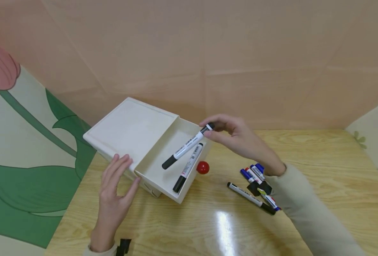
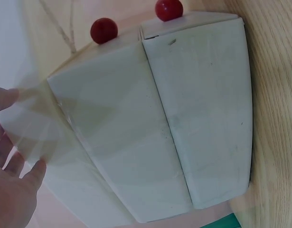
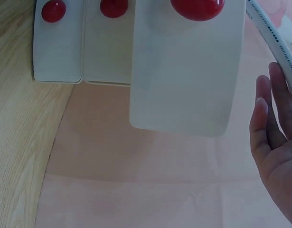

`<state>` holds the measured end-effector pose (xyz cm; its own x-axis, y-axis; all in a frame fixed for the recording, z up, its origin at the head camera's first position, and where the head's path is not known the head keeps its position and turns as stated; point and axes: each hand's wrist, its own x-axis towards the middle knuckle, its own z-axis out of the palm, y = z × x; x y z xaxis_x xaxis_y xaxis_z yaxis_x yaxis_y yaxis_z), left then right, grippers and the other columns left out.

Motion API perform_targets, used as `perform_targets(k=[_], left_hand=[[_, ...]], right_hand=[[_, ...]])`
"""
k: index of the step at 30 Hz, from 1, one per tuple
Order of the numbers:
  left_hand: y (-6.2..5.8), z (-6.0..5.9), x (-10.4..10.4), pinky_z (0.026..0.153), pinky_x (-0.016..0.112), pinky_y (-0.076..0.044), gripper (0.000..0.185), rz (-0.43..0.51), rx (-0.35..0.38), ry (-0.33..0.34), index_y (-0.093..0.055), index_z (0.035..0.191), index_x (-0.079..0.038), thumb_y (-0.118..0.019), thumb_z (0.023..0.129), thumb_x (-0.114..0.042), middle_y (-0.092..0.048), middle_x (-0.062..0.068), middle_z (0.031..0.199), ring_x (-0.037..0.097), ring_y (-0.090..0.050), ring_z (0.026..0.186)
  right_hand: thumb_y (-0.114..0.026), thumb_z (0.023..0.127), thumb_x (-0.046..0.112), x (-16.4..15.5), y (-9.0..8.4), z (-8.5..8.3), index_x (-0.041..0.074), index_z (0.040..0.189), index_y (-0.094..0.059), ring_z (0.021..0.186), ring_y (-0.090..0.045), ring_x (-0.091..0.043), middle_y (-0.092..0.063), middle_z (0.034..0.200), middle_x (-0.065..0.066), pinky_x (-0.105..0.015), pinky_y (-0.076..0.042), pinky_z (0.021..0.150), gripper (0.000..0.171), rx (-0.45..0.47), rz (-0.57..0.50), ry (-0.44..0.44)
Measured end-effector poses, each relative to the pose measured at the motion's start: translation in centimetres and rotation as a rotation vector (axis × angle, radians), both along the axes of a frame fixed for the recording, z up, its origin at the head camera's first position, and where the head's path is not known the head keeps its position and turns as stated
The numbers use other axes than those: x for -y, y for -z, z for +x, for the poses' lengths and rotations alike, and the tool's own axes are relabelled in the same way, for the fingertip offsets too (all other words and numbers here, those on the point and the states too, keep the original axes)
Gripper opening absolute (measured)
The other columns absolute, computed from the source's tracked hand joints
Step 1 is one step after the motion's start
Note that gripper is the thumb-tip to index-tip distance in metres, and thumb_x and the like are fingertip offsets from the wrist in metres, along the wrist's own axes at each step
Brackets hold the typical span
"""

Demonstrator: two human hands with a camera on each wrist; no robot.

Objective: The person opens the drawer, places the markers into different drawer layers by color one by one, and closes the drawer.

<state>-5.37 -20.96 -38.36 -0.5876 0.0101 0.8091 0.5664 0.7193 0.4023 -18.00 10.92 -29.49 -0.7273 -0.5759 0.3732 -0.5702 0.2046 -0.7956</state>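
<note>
A white drawer cabinet (image 1: 129, 124) stands on the table with its top drawer (image 1: 185, 195) pulled out; a red knob (image 1: 203, 167) is on the drawer's front. My right hand (image 1: 237, 138) pinches a white marker (image 1: 188, 145) with black ends, tilted over the drawer. Inside the drawer lies another black-ended marker (image 1: 191, 161). At the cabinet's near side is my left hand (image 1: 113, 201), its fingers spread at the top edge and holding nothing. The left wrist view shows the cabinet's side (image 2: 117, 128); the right wrist view shows the front of the open drawer (image 3: 183, 76).
On the wooden table (image 1: 182, 231), right of the cabinet, lies a black-ended marker (image 1: 246, 195). Near the right sleeve are several coloured markers (image 1: 254, 173) and a black object (image 1: 255, 188), partly covered by the sleeve. A peach-coloured wall covering (image 1: 240, 64) rises behind.
</note>
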Motion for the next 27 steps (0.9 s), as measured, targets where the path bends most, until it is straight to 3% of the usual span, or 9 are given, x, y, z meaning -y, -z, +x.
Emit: perform_targets(k=[13, 27], left_hand=[[-0.1, 0.0, -0.3, 0.125, 0.037, -0.029, 0.047, 0.004, 0.017, 0.01, -0.063, 0.126, 0.006, -0.064, 0.094, -0.029, -0.06, 0.025, 0.133, 0.033, -0.042, 0.141], [-0.1, -0.1, -0.3, 0.126, 0.038, -0.028, 0.047, 0.007, 0.018, 0.015, -0.062, 0.126, 0.005, -0.069, 0.084, -0.014, -0.06, 0.024, 0.134, 0.034, -0.042, 0.141]], right_hand=[[-0.065, 0.093, 0.007, 1.6, 0.5, -0.3, 0.003, 0.124, -0.062, 0.09, -0.066, -0.018, -0.072, 0.102, -0.007, -0.028, -0.057, 0.074, 0.031, 0.059, 0.031, -0.071], [-0.066, 0.095, 0.013, 3.3, 0.9, -0.4, 0.005, 0.123, -0.058, 0.095, -0.068, -0.017, -0.075, 0.102, -0.005, -0.032, -0.059, 0.074, 0.03, 0.064, 0.098, -0.133]])
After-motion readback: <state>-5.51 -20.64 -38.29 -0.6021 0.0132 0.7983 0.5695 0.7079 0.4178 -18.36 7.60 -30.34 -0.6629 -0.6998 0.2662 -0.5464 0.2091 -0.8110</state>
